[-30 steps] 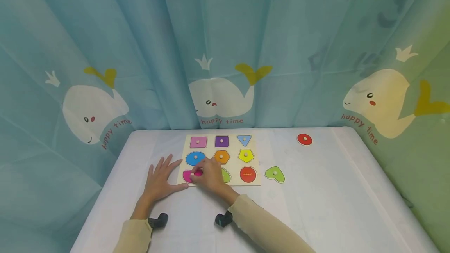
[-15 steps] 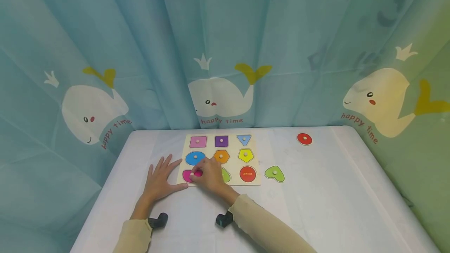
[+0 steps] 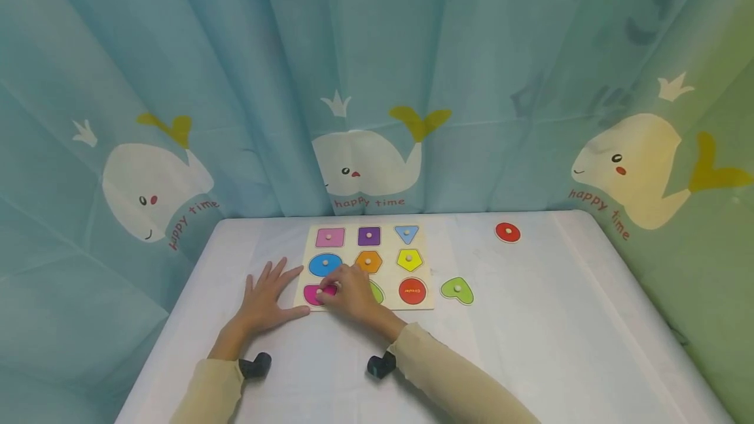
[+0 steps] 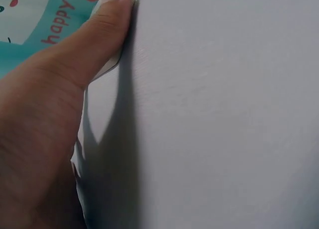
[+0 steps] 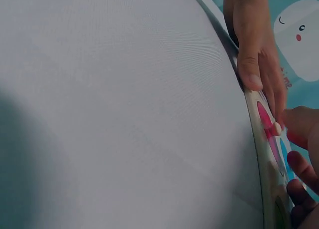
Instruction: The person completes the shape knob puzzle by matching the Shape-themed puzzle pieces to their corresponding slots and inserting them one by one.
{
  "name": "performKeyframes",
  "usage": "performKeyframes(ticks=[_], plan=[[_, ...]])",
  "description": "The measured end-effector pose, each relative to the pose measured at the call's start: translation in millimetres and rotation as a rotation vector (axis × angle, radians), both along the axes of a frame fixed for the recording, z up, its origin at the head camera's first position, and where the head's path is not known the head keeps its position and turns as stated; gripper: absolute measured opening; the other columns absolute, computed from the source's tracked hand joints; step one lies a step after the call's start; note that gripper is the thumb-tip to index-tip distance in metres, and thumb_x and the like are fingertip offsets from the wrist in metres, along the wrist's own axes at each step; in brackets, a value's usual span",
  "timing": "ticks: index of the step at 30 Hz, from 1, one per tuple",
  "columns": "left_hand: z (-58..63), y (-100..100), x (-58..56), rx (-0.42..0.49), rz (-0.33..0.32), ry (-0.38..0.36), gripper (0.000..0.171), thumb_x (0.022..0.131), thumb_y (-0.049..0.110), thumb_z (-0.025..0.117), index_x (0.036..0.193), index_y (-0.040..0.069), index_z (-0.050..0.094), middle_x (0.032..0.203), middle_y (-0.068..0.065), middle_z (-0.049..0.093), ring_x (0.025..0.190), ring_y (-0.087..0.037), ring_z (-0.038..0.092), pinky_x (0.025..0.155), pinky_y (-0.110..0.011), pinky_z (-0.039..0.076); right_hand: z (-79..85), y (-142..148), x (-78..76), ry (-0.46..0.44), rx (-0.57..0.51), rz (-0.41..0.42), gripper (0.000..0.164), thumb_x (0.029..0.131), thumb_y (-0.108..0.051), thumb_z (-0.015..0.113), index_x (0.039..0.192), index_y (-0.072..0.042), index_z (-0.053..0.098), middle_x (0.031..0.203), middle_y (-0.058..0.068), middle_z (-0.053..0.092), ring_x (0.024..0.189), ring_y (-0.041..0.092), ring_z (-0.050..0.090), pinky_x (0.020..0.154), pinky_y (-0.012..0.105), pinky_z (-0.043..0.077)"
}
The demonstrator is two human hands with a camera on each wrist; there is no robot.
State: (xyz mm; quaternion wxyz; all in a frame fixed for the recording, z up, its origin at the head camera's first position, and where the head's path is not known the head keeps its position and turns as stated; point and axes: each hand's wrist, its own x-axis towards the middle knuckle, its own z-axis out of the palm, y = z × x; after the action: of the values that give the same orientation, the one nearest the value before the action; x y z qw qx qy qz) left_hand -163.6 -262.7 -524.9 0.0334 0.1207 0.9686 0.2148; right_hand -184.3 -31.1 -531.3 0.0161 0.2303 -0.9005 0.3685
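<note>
A pale wooden knob puzzle board (image 3: pixel 391 285) lies on the table. At its near left corner, my right hand (image 3: pixel 352 294) pinches the small knob of a magenta puzzle piece (image 3: pixel 310 292), which lies flat in the board; the hand covers part of it. In the right wrist view, the thumb and fingers are close around that knob (image 5: pixel 277 129). My left hand (image 3: pixel 263 303) rests at the board's left side with fingers spread, its thumb (image 4: pixel 102 32) on the near left corner. Behind my right hand, a green spot (image 3: pixel 377 292) on the board is partly hidden.
Knobbed pieces fill the board's upper rows, including a blue oval (image 3: pixel 325 265) and a yellow pentagon (image 3: pixel 409 260). The red round spot (image 3: pixel 412 291) shows lettering and no knob. Right of the board lie a green heart piece (image 3: pixel 457 290) and a red round piece (image 3: pixel 508 232).
The view shifts slightly. My left wrist has edged left and my right wrist a little right, while the right fingers stay at the magenta piece's knob. Board and loose pieces keep their places.
</note>
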Motion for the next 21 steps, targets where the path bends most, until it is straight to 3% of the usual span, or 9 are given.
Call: performKeyframes(ticks=[10,17,21], plan=[[5.5,-7,-8.2,-0.018,-0.016,-0.062,0.102,0.073,0.065,0.081,0.156,0.019,0.044,0.167,-0.024,0.021,0.150,-0.059,0.005,0.110,-0.083,-0.003,8.0,20,-2.7,0.020,-0.146,0.053,0.014,0.090,-0.022,0.079,0.101,-0.014,0.081,0.098,-0.006,0.075,0.098,0.013,0.062,0.085,0.027,0.049],[0.7,-5,-9.4,-0.019,-0.013,-0.056,0.104,0.073,0.066,0.081,0.158,0.019,0.042,0.168,-0.023,0.018,0.151,-0.057,0.002,0.112,-0.081,-0.003,15.1,43,-4.3,0.016,-0.145,0.057,0.016,0.091,-0.022,0.079,0.105,-0.014,0.081,0.101,-0.007,0.075,0.102,0.012,0.060,0.091,0.037,0.048],[0.4,-2,-10.6,-0.014,-0.013,-0.050,0.104,0.073,0.063,0.082,0.157,0.018,0.043,0.168,-0.024,0.019,0.151,-0.056,0.003,0.112,-0.081,-0.003,19.2,60,-6.8,0.029,-0.156,0.063,0.018,0.090,-0.022,0.080,0.105,-0.011,0.080,0.100,-0.006,0.075,0.099,0.015,0.058,0.087,0.036,0.047]])
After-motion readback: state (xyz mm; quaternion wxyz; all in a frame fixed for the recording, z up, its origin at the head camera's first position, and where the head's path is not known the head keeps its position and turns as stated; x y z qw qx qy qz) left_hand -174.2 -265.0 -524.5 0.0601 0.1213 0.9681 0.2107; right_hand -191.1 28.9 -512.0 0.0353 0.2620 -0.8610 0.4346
